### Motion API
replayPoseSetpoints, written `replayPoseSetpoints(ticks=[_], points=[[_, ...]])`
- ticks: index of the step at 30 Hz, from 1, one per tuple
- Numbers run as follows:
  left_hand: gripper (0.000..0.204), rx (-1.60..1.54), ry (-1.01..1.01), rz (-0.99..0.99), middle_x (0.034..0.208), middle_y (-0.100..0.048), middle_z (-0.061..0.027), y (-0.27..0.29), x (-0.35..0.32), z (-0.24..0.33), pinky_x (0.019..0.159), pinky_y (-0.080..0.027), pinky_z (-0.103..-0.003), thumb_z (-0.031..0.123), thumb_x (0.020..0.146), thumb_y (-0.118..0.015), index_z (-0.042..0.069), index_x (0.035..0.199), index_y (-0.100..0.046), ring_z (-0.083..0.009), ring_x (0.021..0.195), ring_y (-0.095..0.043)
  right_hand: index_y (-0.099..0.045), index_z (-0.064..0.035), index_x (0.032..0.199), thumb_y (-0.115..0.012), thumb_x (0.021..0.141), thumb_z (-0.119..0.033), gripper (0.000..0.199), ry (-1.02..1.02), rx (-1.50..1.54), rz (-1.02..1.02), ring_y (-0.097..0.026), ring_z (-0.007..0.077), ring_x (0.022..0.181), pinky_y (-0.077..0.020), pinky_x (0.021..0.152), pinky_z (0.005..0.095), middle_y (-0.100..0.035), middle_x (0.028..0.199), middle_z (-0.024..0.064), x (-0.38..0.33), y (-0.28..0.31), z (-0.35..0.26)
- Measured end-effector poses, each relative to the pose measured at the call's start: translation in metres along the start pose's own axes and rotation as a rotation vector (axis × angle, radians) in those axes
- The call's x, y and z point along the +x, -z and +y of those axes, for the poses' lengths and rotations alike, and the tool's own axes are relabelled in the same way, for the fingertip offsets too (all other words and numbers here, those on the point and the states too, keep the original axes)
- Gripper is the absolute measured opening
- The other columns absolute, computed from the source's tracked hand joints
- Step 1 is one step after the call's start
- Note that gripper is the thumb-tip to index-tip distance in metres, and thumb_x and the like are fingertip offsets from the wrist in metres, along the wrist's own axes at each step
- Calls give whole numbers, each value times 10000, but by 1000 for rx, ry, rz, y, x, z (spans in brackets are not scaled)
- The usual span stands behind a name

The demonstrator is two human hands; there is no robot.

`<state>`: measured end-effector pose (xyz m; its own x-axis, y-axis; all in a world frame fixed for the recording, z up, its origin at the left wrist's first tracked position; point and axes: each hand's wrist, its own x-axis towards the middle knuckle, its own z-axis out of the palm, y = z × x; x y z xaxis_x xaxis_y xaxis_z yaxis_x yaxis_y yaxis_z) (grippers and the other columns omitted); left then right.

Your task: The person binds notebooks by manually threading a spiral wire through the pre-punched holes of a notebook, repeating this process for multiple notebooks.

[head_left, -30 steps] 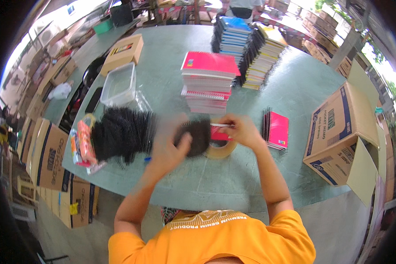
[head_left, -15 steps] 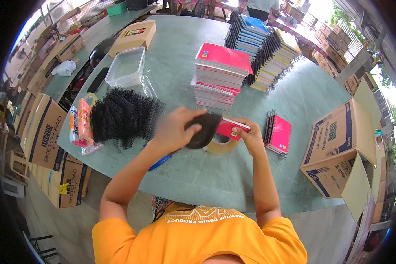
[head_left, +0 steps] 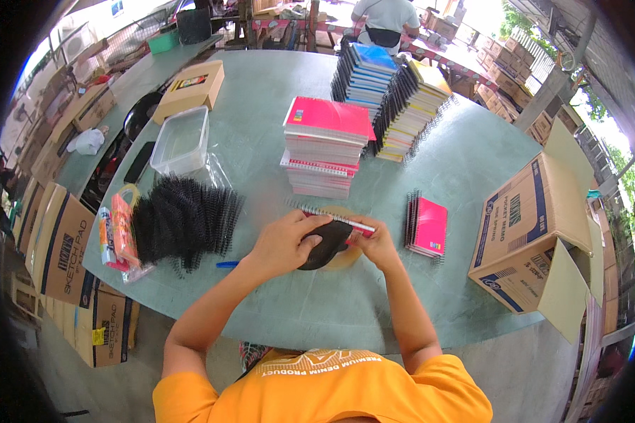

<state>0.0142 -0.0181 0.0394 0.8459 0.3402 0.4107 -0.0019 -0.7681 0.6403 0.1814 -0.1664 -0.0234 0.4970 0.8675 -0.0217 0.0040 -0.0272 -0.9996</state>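
My right hand (head_left: 377, 247) is closed on a small red notebook (head_left: 362, 228), its page edge tilted up. My left hand (head_left: 283, 243) grips a smooth black curved pad (head_left: 324, 250) and presses it against the notebook's spine side. A black spiral coil (head_left: 300, 206) runs along that edge, past my left fingers. Under both hands lies a roll of tape (head_left: 347, 262), mostly hidden. To the left is a heap of black spiral coils (head_left: 185, 220). Several bound red notebooks (head_left: 428, 224) lie stacked to the right, beyond my right hand.
A tall stack of red notebooks (head_left: 326, 144) stands ahead, with blue (head_left: 367, 74) and yellow coil-bound stacks (head_left: 413, 109) behind. An open carton (head_left: 522, 233) is at right. A clear plastic tub (head_left: 181, 141) and cardboard box (head_left: 189, 92) stand far left. Beyond the table sits another person (head_left: 386, 21).
My hands have come closer together, and the notebook has turned so its edge shows more. A coil now shows along it. The whole view has shifted, with table things appearing lower and further left.
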Motion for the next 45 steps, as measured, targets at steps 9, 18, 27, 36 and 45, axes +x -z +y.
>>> replayPoseSetpoints(ticks=[9, 18, 27, 36, 45], points=[[390, -121, 21, 87, 967, -611, -130, 0, 11, 12, 776, -485, -356, 88, 786, -641, 142, 1171, -603, -294, 900, -601, -618, -2, 1107, -587, 841, -11, 268, 26, -108, -47, -545, 78, 847, -453, 778, 247, -651, 942, 9, -2, 2, -6], [384, -171, 37, 81, 1097, -613, -127, -3, 17, 17, 863, -460, -371, 129, 818, -608, 115, 1200, -578, -291, 1011, -586, -618, -5, 1091, -576, 848, -15, 247, 56, -174, -6, -547, 77, 876, -449, 797, 245, -651, 958, 17, -3, 1, 1], [402, -135, 173, -592, 1195, -550, -163, -41, -59, -2, 919, -422, -409, 277, 841, -616, 66, 1178, -556, -345, 1113, -516, -604, 9, 1118, -637, 840, -136, 315, 61, 136, -4, -548, 149, 1030, -420, 913, 287, -620, 1125, 83, -4, -2, -7], [294, 275, -294, 147, 1037, -552, -102, -22, 7, 14, 806, -420, -429, 247, 811, -627, 85, 1053, -593, -294, 943, -532, -605, 8, 1092, -584, 881, -87, 233, 178, 222, -7, -574, 174, 1041, -457, 908, 306, -608, 1139, 152, -15, -11, -19], [356, 451, -294, -57, 995, -583, -54, -35, 15, 7, 831, -374, -418, 356, 795, -622, 118, 1059, -597, -259, 954, -519, -630, 17, 1049, -614, 868, -94, 213, 241, 239, 230, -613, 131, 867, -482, 788, 264, -669, 939, 85, -28, -10, 1]])
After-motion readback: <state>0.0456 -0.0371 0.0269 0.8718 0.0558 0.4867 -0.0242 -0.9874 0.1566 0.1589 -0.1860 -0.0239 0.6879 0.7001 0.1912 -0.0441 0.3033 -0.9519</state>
